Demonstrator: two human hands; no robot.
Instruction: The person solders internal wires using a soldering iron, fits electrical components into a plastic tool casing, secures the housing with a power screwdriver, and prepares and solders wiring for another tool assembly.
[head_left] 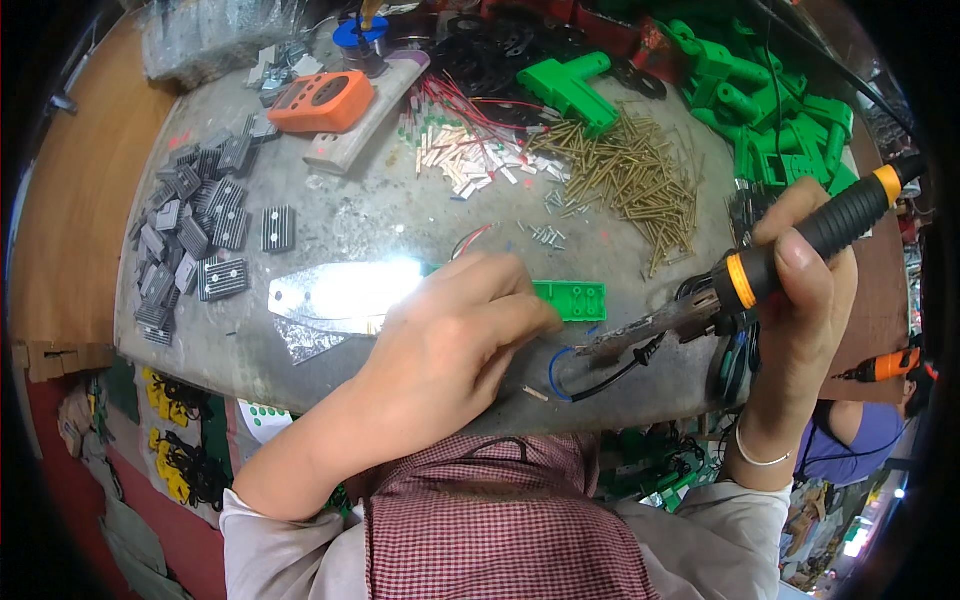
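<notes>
My right hand (pixel 805 270) grips the black handle of a soldering iron (pixel 828 226) with yellow-orange rings; its dark metal barrel slants down left toward the green housing. My left hand (pixel 455 335) bends over a long green plastic housing (pixel 572 301), fingers curled together and pressed at its near side. What those fingers pinch is hidden. Left of this hand lies a shiny silver tapered plate (pixel 320 298), partly washed out by glare. A black cord with a blue wire end (pixel 556 385) lies below the iron's tip.
Grey finned blocks (pixel 190 220) heap at left, with an orange multimeter (pixel 322 101) behind. Small white parts with red wires (pixel 470 155), long brass-coloured screws (pixel 640 180) and a green housing (pixel 572 90) fill the back. More green housings (pixel 775 110) pile at far right. Another person (pixel 850 440) is at lower right.
</notes>
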